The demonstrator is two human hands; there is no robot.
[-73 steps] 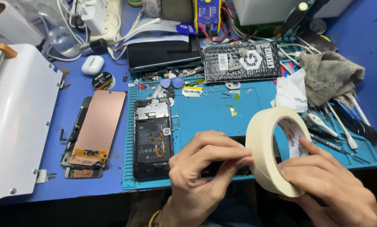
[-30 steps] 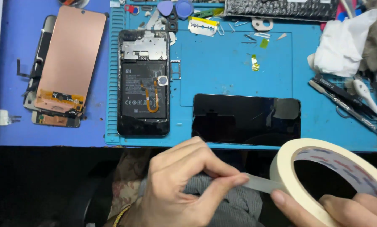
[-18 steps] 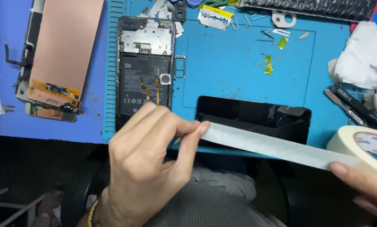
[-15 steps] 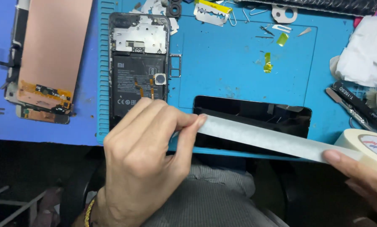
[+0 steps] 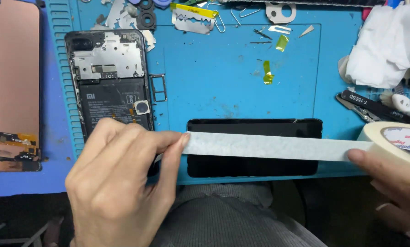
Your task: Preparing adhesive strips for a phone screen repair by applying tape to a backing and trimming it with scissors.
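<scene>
My left hand (image 5: 122, 183) pinches the free end of a cream masking tape strip (image 5: 269, 146) between thumb and forefinger. The strip is stretched out to the right, just above a black phone screen panel (image 5: 255, 164) that lies at the front edge of the blue work mat (image 5: 214, 91). At the right edge my right hand (image 5: 392, 183) grips the tape roll (image 5: 397, 139), thumb resting where the strip leaves the roll. An opened phone (image 5: 111, 77) with its battery and boards exposed lies on the mat behind my left hand.
A copper-backed display panel (image 5: 10, 82) lies at the far left off the mat. White tissue (image 5: 388, 41), black tools (image 5: 374, 107), a razor blade (image 5: 193, 20), small metal parts and bits of yellow tape (image 5: 268, 73) sit along the mat's back and right.
My hands have drawn a long strip off the roll, left hand pulling left and roll going right. The stretched strip now hangs over the black screen panel.
</scene>
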